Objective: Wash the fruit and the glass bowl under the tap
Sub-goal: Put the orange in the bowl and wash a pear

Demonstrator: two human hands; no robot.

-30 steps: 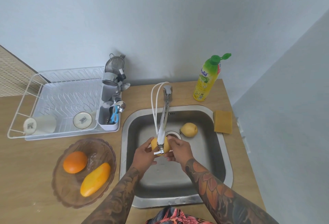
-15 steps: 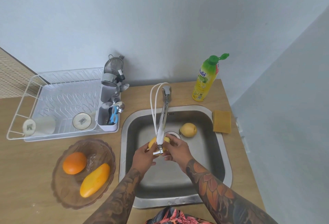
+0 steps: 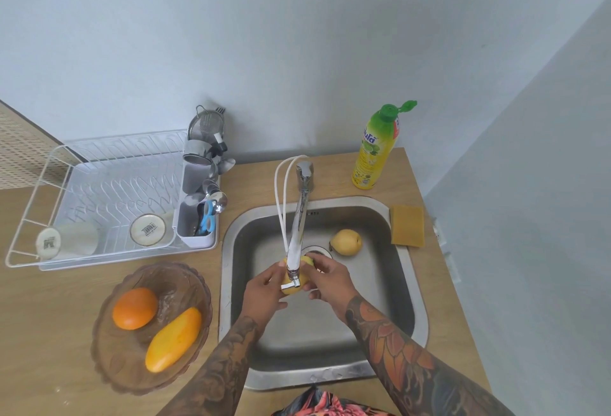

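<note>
I see both hands over the sink (image 3: pixel 408 286): the left hand (image 3: pixel 264 293) and right hand (image 3: pixel 329 280) each have their fingers curled around one yellow fruit (image 3: pixel 305 262), held between them right under the tap (image 3: pixel 296 243) spout. A second yellow fruit (image 3: pixel 346 242) lies in the basin at about one o'clock from them, while the glass bowl (image 3: pixel 109 349) sits on the counter at nine o'clock, holding an orange (image 3: pixel 135 308) and a mango (image 3: pixel 173 339)
</note>
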